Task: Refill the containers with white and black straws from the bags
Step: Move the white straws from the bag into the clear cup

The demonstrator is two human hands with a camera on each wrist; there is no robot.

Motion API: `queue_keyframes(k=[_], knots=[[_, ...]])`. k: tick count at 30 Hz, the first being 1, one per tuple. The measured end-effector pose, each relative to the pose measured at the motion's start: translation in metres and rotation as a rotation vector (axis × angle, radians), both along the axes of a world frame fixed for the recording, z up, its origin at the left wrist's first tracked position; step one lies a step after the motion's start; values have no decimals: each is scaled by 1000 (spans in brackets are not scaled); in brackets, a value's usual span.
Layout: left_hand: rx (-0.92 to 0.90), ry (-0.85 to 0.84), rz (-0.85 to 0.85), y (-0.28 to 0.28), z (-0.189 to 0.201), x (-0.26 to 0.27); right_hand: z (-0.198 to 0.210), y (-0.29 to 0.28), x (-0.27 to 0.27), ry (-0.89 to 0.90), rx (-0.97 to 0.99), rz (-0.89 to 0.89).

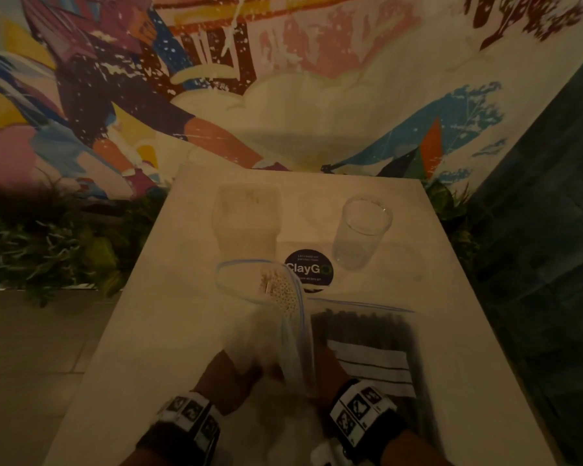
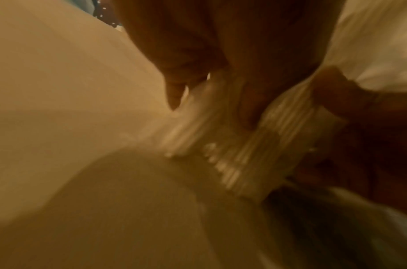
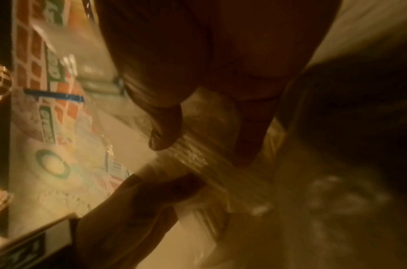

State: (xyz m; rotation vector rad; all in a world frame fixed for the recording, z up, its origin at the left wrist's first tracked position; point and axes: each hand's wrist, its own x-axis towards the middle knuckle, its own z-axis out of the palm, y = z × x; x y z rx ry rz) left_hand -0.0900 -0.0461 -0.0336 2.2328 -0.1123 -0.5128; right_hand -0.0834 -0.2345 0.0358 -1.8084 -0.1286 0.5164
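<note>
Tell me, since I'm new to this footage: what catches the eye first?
Both hands, the left hand and right hand, grip a zip bag of white straws raised over the near table. A bag of black straws lies to its right, an empty clear cup beyond.

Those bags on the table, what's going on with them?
Both hands, left and right, hold the open bag of white straws up off the table. The bag of black straws lies flat beside it. The two clear containers further back look empty, so no refilling has happened yet.
</note>
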Motion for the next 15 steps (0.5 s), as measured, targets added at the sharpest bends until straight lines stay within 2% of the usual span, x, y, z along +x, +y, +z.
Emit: queue_keyframes(k=[1,3,4,8,11,13,15], knots=[[21,87,-38,3,-13,-2,-15,-4,1,-58,-162,55],[-30,147,-134,5,8,-3,-23,-5,0,145,-122,0],[-55,119,-143,8,21,-3,-28,-5,1,191,-110,-45],[-353,53,44,24,61,13,-33,-8,1,265,-166,-66],[-435,-63,110,19,76,17,-20,-5,6,150,-453,35],[-378,-124,112,9,72,15,-9,-11,12,43,-651,170],[-348,-160,192,8,68,12,8,-19,17,-55,-747,226]])
